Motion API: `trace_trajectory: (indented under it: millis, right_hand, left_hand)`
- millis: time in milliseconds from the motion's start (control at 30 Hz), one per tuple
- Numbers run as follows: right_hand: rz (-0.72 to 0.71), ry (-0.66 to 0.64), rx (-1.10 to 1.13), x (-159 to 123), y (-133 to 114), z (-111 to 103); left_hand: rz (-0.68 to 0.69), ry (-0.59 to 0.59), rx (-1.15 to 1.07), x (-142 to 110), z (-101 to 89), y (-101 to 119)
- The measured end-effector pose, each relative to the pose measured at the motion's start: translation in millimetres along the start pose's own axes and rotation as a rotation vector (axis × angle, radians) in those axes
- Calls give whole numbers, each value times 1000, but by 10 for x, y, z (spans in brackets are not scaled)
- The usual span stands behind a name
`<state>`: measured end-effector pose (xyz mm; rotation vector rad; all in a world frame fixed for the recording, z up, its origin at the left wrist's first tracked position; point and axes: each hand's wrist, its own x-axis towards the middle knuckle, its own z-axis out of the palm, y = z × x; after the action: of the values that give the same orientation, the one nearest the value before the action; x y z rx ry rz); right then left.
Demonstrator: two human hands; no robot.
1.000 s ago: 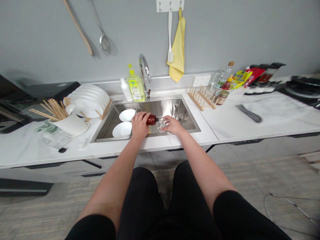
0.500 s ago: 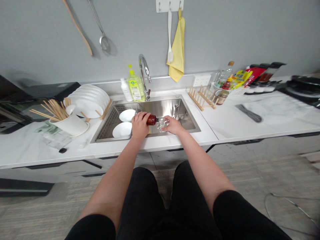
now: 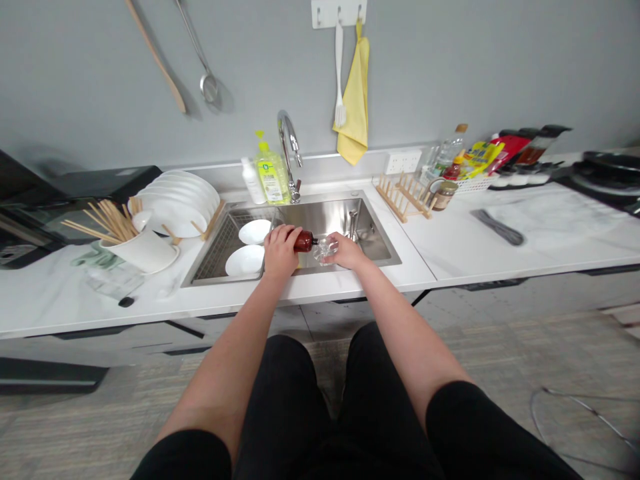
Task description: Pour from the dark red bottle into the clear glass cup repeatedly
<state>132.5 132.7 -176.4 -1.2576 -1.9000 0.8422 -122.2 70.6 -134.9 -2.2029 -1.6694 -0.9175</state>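
As I read the head camera from my remote station, the relation that matters sits at the centre of the sink: the amber bottle (image 3: 303,241) lies on its side, its long axis running nearly level across my view, with its narrow dark neck pointing right, away from the left hand (image 3: 280,252) and toward the right hand (image 3: 347,251). The left hand is closed around the glossy brown body, fingers curled over the top, and is clearly the nearer hand to the bottle's base. The neck ends right beside a wad of crumpled clear plastic (image 3: 325,251), which the right hand seems to pinch from its far side. From here I cannot tell whether neck and plastic touch, nor exactly what the plastic piece is. Both hands appear to hang above the brushed stainless basin of the sink (image 3: 333,217). To their left, two white plates (image 3: 244,261) sit on a wire rack (image 3: 213,247). Behind them rise a chrome gooseneck faucet (image 3: 289,137) and a yellow-green bottle of dish soap (image 3: 271,175), while a slotted wooden plate rack (image 3: 404,198) stands on the marble-patterned countertop (image 3: 465,260).
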Motion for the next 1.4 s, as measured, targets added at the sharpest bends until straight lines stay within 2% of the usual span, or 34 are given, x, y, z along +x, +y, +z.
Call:
trace_trajectory:
  millis: [1400]
  right_hand:
    - [-12, 19, -38, -13, -8, 1]
  left_hand:
    - [12, 16, 7, -10, 22, -4]
